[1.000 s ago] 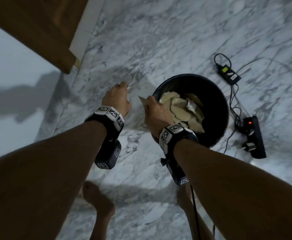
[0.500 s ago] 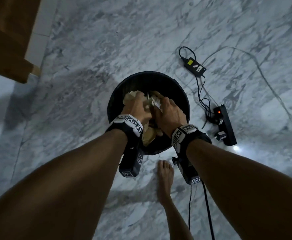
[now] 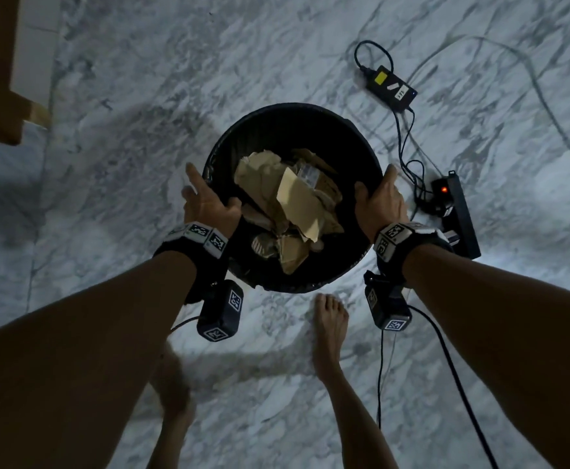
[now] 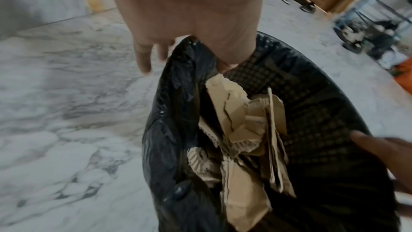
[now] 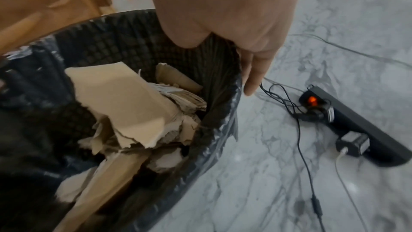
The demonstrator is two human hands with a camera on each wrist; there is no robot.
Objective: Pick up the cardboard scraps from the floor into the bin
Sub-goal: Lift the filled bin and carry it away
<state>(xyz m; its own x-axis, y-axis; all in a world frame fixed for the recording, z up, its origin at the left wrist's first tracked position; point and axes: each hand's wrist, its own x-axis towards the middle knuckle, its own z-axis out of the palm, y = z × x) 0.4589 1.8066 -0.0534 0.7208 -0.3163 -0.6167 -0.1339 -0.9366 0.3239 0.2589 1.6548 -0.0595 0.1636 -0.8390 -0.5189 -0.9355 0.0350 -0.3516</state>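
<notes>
Domestic interior, probably a home room. Evidence: polished white-grey marble floor; wooden door at far left; bare feet; power strip and charger brick lying right; lined waste bin.

The floor is white marble run through with grey veins. The bin is black, its inner wall a fine square mesh, lined with a glossy black bag. The cardboard scraps are tan and pale beige, some showing ribbed corrugation. A black power adapter carries a yellow label. A black power strip glows orange-red at its switch. The wristbands are black with black-and-white square markers.
</notes>
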